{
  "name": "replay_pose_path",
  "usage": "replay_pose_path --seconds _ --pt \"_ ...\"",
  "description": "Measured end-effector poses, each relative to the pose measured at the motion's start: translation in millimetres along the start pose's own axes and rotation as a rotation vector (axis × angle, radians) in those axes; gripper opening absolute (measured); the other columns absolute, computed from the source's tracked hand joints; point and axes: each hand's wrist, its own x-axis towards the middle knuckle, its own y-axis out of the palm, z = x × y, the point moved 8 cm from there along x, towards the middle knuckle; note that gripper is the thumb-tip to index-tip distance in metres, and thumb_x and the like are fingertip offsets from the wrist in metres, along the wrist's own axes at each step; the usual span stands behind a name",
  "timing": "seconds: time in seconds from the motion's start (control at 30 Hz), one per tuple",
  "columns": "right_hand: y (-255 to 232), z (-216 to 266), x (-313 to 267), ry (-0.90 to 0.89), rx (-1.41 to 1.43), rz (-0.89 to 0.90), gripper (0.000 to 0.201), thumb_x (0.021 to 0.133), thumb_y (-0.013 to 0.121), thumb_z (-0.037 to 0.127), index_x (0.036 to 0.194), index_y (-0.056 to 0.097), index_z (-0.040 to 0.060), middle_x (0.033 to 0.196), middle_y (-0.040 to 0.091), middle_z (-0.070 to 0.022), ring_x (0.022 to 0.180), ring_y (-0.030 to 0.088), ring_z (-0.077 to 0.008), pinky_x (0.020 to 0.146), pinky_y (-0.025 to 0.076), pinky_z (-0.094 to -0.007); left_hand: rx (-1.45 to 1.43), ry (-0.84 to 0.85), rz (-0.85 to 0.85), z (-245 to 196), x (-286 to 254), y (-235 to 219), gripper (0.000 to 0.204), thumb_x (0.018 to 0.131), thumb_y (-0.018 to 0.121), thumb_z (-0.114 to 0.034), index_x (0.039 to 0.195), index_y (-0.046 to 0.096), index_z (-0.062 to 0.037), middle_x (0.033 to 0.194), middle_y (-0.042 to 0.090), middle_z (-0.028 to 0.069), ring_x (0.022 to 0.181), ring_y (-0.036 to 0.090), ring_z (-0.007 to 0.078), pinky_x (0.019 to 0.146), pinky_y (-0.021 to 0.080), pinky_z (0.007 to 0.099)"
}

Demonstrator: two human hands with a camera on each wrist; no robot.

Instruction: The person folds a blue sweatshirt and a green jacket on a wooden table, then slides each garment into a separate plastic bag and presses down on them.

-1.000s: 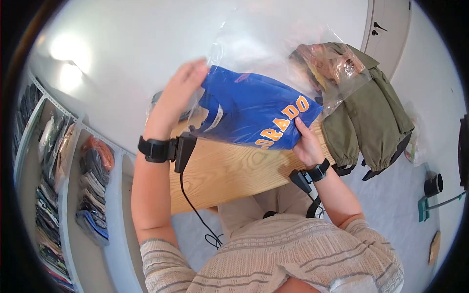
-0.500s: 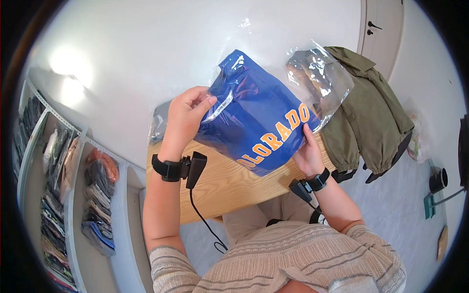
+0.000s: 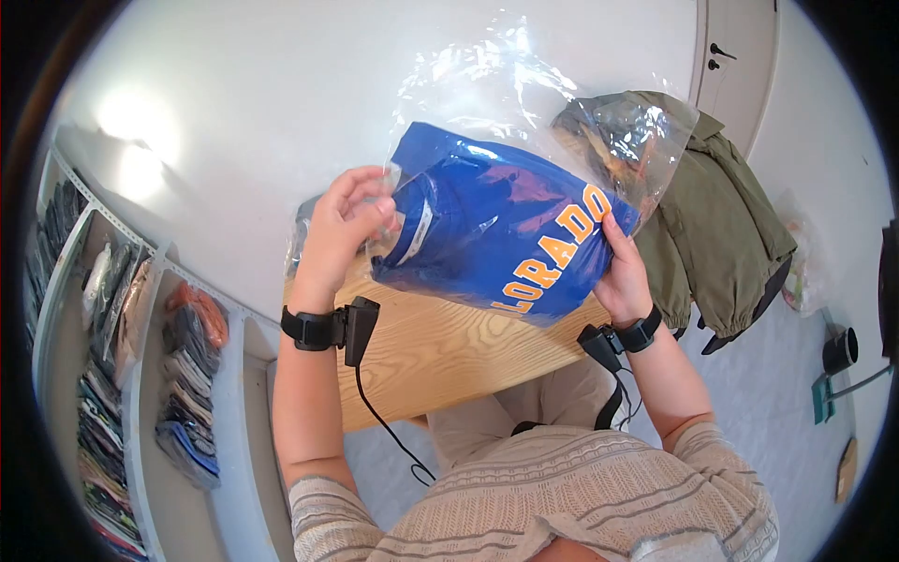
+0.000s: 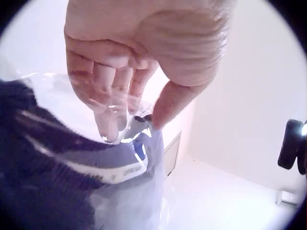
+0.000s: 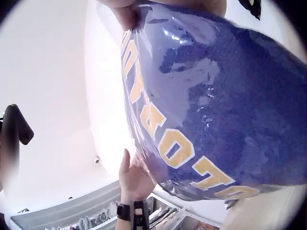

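A folded blue garment with orange letters reading roughly "LORADO" is inside a clear plastic bag, held up over the wooden table. A white label strip shows at its left end. My left hand is at the bag's left edge; in the left wrist view its fingers and thumb stand on either side of the thin plastic, beside the label. My right hand grips the bagged garment at its lower right corner, thumb on the front by the last letter and the other fingers hidden behind.
Under the bag lies the wooden table. An olive green jacket lies at the right, partly under another clear bagged item. A further bagged item is behind my left hand. Shelves of folded clothes stand at the left.
The bagged garment has tipped and shifted about, coming right and up a little with my right hand over the last half second. My left hand's fingers have spread along the bag's edge.
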Motion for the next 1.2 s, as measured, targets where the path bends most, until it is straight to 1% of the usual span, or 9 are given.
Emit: replay_pose_path --seconds 0.1,0.2,0.5,0.57,0.73,0.9,1.0,1.1,1.2 --pt "5.8 5.8 -1.2 0.011 -0.032 0.004 0.034 0.094 0.055 0.020 0.123 0.047 0.0029 0.115 0.060 -0.0095 0.100 0.062 -0.0183 0.085 0.053 -0.0329 -0.140 -0.031 -0.020 17.4 7.6 -4.1 0.035 0.097 0.047 -0.030 0.118 0.056 -0.0032 0.092 0.059 -0.0010 0.075 0.051 0.0044 0.065 0.040 0.0191" --pt "9.7 4.1 -1.7 0.039 -0.086 0.030 0.034 0.094 0.056 0.019 0.123 0.047 0.0028 0.114 0.060 -0.0093 0.100 0.062 -0.0174 0.086 0.053 -0.0326 -0.132 -0.068 -0.005 31.2 14.2 -7.6 0.039 0.100 0.042 -0.034 0.115 0.058 -0.0025 0.091 0.060 -0.0015 0.077 0.049 0.0036 0.065 0.040 0.0185" --pt "18.2 8.0 -0.8 0.076 -0.264 0.062 0.037 0.094 0.056 0.017 0.126 0.045 0.0016 0.112 0.061 -0.0086 0.099 0.060 -0.0151 0.085 0.051 -0.0294 -0.139 0.044 -0.136 21.9 17.8 -11.3 0.024 0.098 0.048 -0.026 0.092 0.060 -0.0054 0.086 0.064 0.0044 0.077 0.061 0.0096 0.063 0.044 0.0203" --pt "26.8 30.7 1.1 -0.092 -0.323 0.073 0.038 0.095 0.053 0.021 0.127 0.045 0.0015 0.112 0.062 -0.0097 0.098 0.060 -0.0143 0.085 0.050 -0.0285 -0.143 0.056 -0.156 15.9 16.2 -8.1 0.024 0.098 0.048 -0.025 0.092 0.060 -0.0050 0.085 0.064 0.0045 0.076 0.061 0.0096 0.063 0.044 0.0205" --pt "24.6 44.5 18.5 -0.077 -0.469 0.113 0.029 0.098 0.048 0.026 0.108 0.055 0.0004 0.104 0.066 -0.0122 0.096 0.059 -0.0134 0.086 0.046 -0.0271 -0.170 0.080 -0.151 9.9 14.9 -6.0 0.023 0.097 0.048 -0.024 0.093 0.060 -0.0046 0.085 0.064 0.0050 0.074 0.060 0.0098 0.062 0.045 0.0207" --pt "45.1 48.9 59.6 -0.092 -0.557 0.053 0.027 0.098 0.048 0.025 0.107 0.058 0.0013 0.101 0.066 -0.0090 0.093 0.058 -0.0112 0.084 0.044 -0.0253 -0.083 0.068 -0.229 29.8 23.6 -24.7 0.022 0.097 0.048 -0.023 0.098 0.061 -0.0051 0.089 0.063 0.0023 0.086 0.055 0.0083 0.075 0.040 0.0221" --pt "52.7 44.8 89.3 -0.098 -0.727 0.113 0.027 0.096 0.051 0.027 0.103 0.064 0.0040 0.092 0.062 0.0010 0.090 0.054 -0.0082 0.079 0.040 -0.0215 0.056 -0.006 -0.299 56.7 32.8 -41.8 0.024 0.097 0.049 -0.023 0.101 0.062 -0.0039 0.090 0.061 0.0003 0.089 0.051 0.0084 0.079 0.037 0.0224" --pt "65.9 51.5 87.9 -0.223 -0.753 0.216 0.031 0.096 0.051 0.027 0.106 0.065 0.0017 0.097 0.064 -0.0018 0.093 0.056 -0.0102 0.085 0.041 -0.0245 -0.129 0.080 -0.299 64.6 24.3 -43.8 0.024 0.096 0.050 -0.022 0.099 0.064 -0.0030 0.090 0.059 -0.0005 0.085 0.049 0.0087 0.079 0.038 0.0228" --pt "63.2 53.4 54.0 -0.228 -0.999 0.351 0.033 0.096 0.051 0.029 0.106 0.066 0.0008 0.106 0.066 -0.0053 0.102 0.057 -0.0157 0.094 0.039 -0.0273 0.007 0.074 -0.254 70.8 -13.7 -49.7 0.024 0.096 0.049 -0.020 0.096 0.064 -0.0012 0.091 0.058 0.0000 0.087 0.050 0.0090 0.081 0.039 0.0235"
